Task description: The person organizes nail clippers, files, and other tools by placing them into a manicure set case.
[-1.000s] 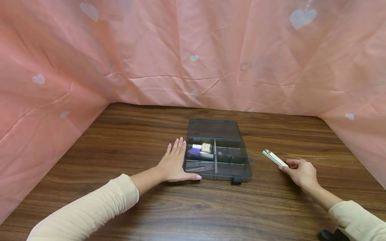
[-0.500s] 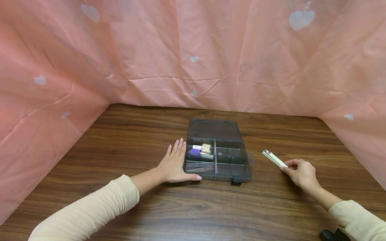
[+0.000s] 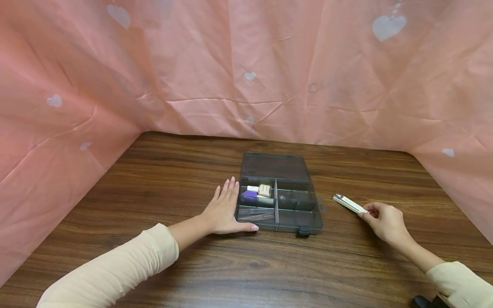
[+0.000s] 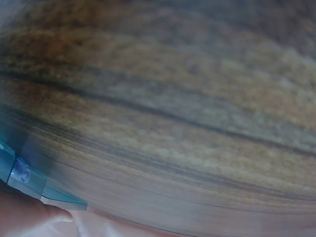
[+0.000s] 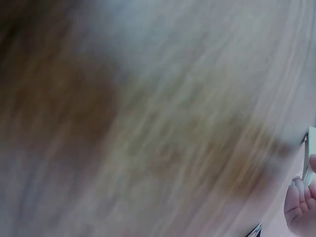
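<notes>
A dark see-through plastic organizer box (image 3: 298,218) lies on the table with its lid (image 3: 275,167) laid back. My left hand (image 3: 221,214) rests against the box's left side, fingers straight, with the thumb along its front edge. Inside the back left compartment are a purple-topped bottle (image 3: 249,196) and a beige nail polish bottle (image 3: 265,190). Thin grey strips (image 3: 256,212) fill the compartment in front. Right of the box, my right hand (image 3: 387,222) pinches the near end of a white nail clipper (image 3: 349,203). The right wrist view shows only part of the clipper (image 5: 310,148).
A wooden table (image 3: 246,265) spreads around the box. Pink curtain (image 3: 269,77) with pale hearts hangs behind and at both sides. A latch (image 3: 302,232) juts from the box's front edge. Some black object (image 3: 421,301) shows under the right sleeve.
The nail clipper's far end has swung slightly left and toward me in my right hand's pinch. My left hand has stayed in place at the box.
</notes>
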### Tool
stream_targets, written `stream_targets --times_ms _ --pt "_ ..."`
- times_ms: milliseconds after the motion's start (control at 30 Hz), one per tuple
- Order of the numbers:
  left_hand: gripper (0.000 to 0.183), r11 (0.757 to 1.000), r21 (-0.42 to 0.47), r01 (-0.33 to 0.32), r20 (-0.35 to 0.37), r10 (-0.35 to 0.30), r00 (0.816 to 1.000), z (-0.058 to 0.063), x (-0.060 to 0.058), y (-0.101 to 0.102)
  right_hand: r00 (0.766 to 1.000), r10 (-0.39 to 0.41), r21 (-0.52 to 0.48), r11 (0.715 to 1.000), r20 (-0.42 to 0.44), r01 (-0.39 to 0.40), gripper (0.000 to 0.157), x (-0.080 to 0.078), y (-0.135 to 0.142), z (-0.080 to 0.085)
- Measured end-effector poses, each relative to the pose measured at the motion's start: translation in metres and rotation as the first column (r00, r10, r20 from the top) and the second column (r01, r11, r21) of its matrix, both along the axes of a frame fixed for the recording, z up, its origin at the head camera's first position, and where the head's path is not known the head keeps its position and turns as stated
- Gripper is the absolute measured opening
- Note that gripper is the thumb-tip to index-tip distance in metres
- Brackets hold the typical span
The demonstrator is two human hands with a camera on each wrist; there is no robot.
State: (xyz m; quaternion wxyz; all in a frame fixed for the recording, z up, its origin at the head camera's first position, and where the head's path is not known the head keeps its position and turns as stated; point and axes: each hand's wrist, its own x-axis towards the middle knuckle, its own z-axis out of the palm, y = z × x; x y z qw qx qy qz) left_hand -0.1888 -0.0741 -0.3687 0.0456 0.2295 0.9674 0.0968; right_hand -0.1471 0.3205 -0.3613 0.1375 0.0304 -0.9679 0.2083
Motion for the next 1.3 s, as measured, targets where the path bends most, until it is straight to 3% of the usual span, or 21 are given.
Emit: stream_targets --times_ms 867,1300 --pt "0.125 1.000 -0.004 -0.003 -0.002 0.003 1.000 -0.001 0.000 0.000 0.997 0.016 -0.054 0.998 -0.075 -0.020 0.014 0.001 -0.006 0.007" --pt "0.125 1.000 0.002 0.002 -0.003 -0.002 1.000 -0.001 0.000 0.000 0.988 0.068 -0.107 0.991 -0.141 -0.084 0.013 0.003 -0.021 0.022"
